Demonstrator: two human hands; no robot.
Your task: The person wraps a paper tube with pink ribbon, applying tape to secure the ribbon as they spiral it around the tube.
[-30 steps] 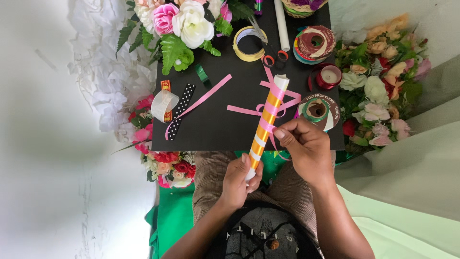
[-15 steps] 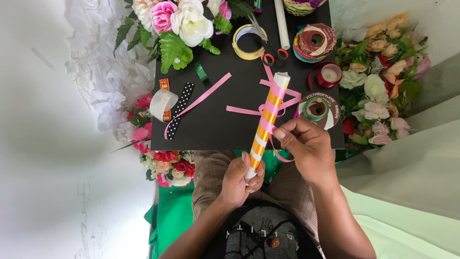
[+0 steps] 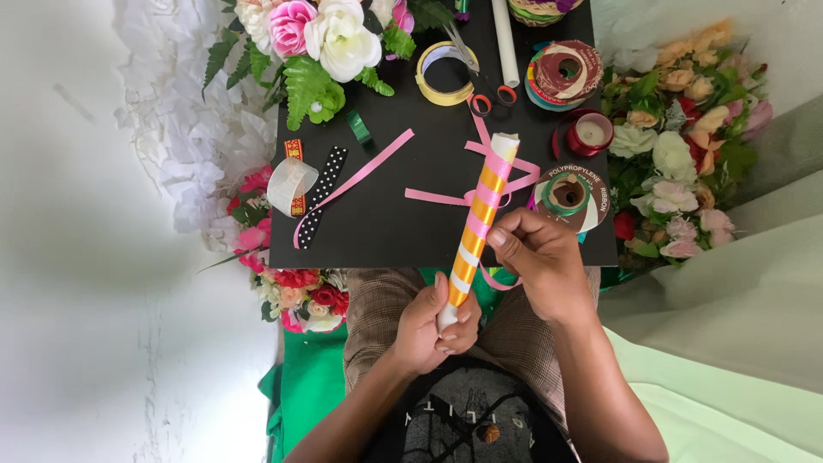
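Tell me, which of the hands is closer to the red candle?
The right. The right hand pinches pink ribbon beside the striped tube, just below the red candle. The left hand grips the tube's bottom end, farther away.

Home craft corner: black desk point(image 3: 386, 223) ringed by artificial flowers point(image 3: 321, 39), ribbon spools point(image 3: 561, 73), tape roll point(image 3: 446, 73), scissors point(image 3: 489, 94).

The left hand point(image 3: 433, 324) hid the tube's point(image 3: 477, 225) near end; the far basket point(image 3: 540, 10) was cut off by the edge.

Orange-and-white striped tube point(image 3: 477, 225), pink ribbon point(image 3: 446, 197), black board point(image 3: 403, 223).
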